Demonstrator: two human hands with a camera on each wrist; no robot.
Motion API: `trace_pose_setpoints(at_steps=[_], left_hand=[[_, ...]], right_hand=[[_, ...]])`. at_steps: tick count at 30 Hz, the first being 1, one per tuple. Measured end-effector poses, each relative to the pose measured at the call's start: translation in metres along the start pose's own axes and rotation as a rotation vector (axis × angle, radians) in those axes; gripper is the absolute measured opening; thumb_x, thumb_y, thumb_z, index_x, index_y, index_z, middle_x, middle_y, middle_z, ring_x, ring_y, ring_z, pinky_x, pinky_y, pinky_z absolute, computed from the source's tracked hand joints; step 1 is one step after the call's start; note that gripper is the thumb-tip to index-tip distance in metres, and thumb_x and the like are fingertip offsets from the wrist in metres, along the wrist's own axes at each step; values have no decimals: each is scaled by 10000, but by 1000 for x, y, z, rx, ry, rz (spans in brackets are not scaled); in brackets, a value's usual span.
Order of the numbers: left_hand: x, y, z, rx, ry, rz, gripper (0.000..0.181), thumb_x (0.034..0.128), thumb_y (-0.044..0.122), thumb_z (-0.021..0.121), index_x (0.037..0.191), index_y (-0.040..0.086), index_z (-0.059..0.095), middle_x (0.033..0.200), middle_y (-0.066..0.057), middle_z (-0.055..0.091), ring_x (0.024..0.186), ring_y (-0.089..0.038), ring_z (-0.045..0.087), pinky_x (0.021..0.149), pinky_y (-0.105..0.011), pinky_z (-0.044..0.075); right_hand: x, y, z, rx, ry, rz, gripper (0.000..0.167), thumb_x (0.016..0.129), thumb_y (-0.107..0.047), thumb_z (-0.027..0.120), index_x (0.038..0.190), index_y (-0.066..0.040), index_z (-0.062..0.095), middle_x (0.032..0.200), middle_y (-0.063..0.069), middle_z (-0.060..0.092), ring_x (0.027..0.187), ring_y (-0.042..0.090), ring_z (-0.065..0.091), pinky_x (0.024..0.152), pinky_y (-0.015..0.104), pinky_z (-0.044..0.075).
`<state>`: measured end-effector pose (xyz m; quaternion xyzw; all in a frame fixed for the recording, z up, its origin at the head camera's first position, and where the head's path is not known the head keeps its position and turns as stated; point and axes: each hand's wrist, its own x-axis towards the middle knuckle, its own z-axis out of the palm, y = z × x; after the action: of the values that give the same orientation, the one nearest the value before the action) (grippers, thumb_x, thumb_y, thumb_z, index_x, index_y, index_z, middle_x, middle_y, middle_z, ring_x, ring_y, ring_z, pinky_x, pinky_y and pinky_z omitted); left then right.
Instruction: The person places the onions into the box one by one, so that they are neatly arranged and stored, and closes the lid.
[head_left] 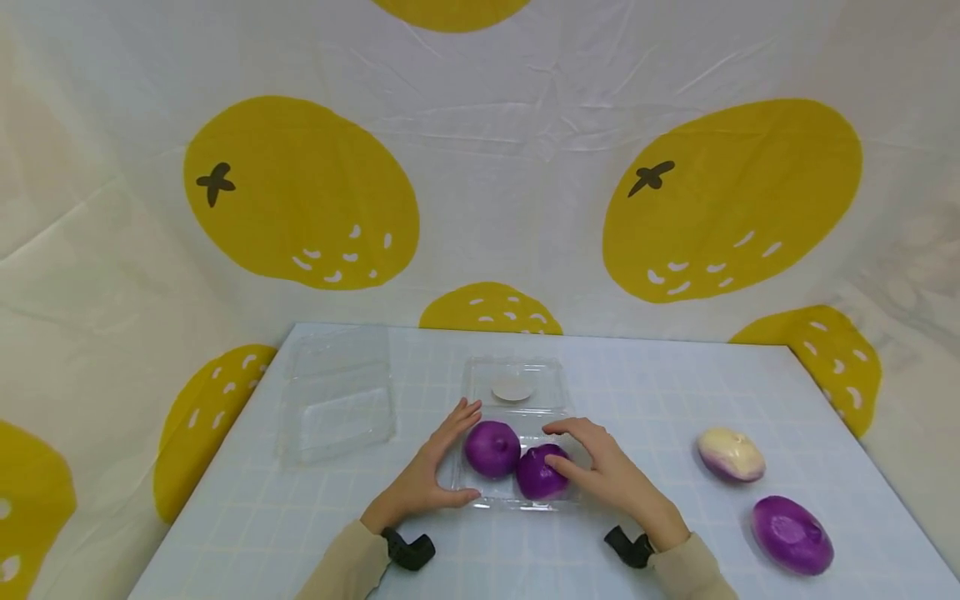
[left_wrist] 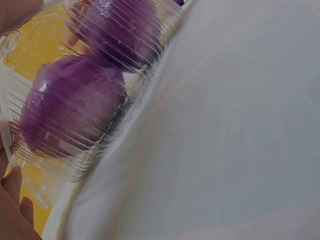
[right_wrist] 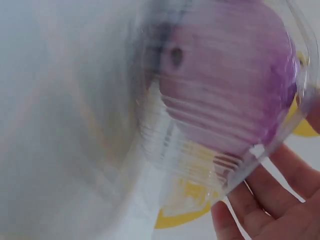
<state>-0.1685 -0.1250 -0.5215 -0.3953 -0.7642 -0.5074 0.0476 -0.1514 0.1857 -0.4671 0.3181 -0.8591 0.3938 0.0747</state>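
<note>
Two shiny round purple onions [head_left: 492, 449] sit side by side in the tray of a clear plastic clamshell box [head_left: 487, 503], whose lid [head_left: 543, 383] lies folded back behind it. At the box's left side is my left hand [head_left: 429, 477], fingers extended along the side and thumb by the front edge. My right hand [head_left: 611, 473] reaches in from the right, its thumb over the right onion [head_left: 536, 482] and its fingers spread at the box's back right. In the right wrist view, the right-hand fingers [right_wrist: 272, 192] show beside the clear wall.
Another open clear box [head_left: 337, 417] lies at the table's left. On the right are a cream-and-purple bulb [head_left: 731, 455] and an oval purple onion [head_left: 792, 535]. A white cloth with yellow fruit prints [head_left: 510, 208] hangs behind the table.
</note>
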Motion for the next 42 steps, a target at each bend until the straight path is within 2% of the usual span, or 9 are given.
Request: trace_pose_setpoints(at_steps=[6, 14, 19, 24, 27, 30, 33, 39, 42], left_hand=[[0, -1, 1, -2, 2, -4, 970, 752, 286, 849, 1528, 24, 331, 1616, -144, 249, 1504, -392, 76, 1181, -579, 101], [0, -1, 1, 2, -2, -10, 968, 753, 276, 852, 1537, 58, 328, 1616, -145, 250, 1506, -384, 74, 1183, -573, 106], [0, 0, 1, 3, 1, -10, 971, 748, 267, 855, 1541, 78, 328, 1611, -157, 257, 1505, -389, 79, 1177, -589, 114], [0, 0, 0, 3, -2, -5, 961, 755, 280, 850, 1533, 54, 334, 1609, -160, 259, 1503, -395, 79, 1180, -580, 112], [0, 0, 0, 1, -3, -6, 961, 756, 286, 848, 1527, 30, 335, 1613, -150, 254, 1504, -392, 76, 1180, -580, 109], [0, 1, 0, -2, -4, -10, 961, 756, 284, 849, 1525, 23, 334, 1616, -143, 251, 1504, -393, 73, 1177, -588, 108], [0, 2, 0, -5, -4, -18, 966, 753, 279, 851, 1528, 28, 331, 1619, -134, 247, 1506, -387, 69, 1175, -594, 104], [1, 2, 0, -1, -2, -15, 959, 756, 276, 853, 1536, 72, 334, 1615, -142, 255, 1505, -387, 76, 1171, -604, 111], [0, 3, 0, -2, 0, -15, 961, 754, 267, 855, 1542, 96, 331, 1609, -158, 260, 1505, -388, 78, 1166, -615, 115]], right_hand=[[12, 7, -14, 126, 29, 107, 279, 949, -163, 681, 1209, -67, 649, 1156, 28, 692, 1079, 177, 639, 956, 487, 505], [25, 15, -31, 332, 69, 208, 234, 989, -112, 607, 1189, 4, 647, 1143, 203, 680, 1046, 247, 665, 887, 257, 543], [32, 18, -35, 517, 190, 393, 337, 1011, -212, 587, 1254, 22, 589, 1253, 252, 610, 1121, 290, 623, 910, 224, 527], [37, 22, -32, 789, 348, 590, 454, 1047, -223, 504, 1376, 75, 408, 1322, 208, 547, 1097, 178, 624, 1008, 290, 486], [37, 25, -30, 1004, 378, 658, 478, 1074, -208, 408, 1444, 71, 291, 1423, 253, 437, 1204, 217, 563, 1114, 353, 389], [35, 30, -27, 1226, 350, 707, 551, 1083, -207, 326, 1529, 51, 129, 1544, 307, 244, 1403, 324, 362, 1191, 377, 252], [31, 36, -23, 1378, 282, 718, 617, 1074, -177, 292, 1547, 65, -21, 1601, 310, 53, 1493, 374, 127, 1216, 379, 157], [26, 46, -15, 1507, 86, 638, 616, 1041, -5, 229, 1530, 54, -141, 1622, 252, -76, 1511, 336, -4, 1220, 364, 73], [25, 50, -11, 1537, 25, 614, 643, 1013, 80, 221, 1537, 31, -147, 1632, 224, -80, 1514, 318, -19, 1216, 359, 70]])
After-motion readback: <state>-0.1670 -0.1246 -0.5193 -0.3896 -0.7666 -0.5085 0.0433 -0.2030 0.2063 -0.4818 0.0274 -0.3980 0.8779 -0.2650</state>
